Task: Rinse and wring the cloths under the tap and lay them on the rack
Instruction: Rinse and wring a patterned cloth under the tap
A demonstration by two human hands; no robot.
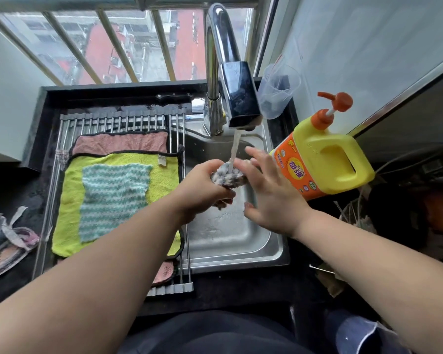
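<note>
Rinsing goes best if the left hand (202, 189), fingers curled round the bunched grey-and-white cloth (228, 176) under the curved chrome tap (216, 60), turns it while the right hand (271, 198), fingers spread, kneads

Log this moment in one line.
rinsing | left hand grips grey cloth under running tap | right hand spread beside it | rack holds laid cloths

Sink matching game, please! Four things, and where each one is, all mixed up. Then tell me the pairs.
1 grey cloth
2 green striped cloth
3 soap bottle
4 clear cup

A lying on the yellow cloth on the rack
B gripped in the left hand under the running tap
C at the back, just right of the tap
D standing right of the sink

Pairs: 1-B, 2-A, 3-D, 4-C
</note>
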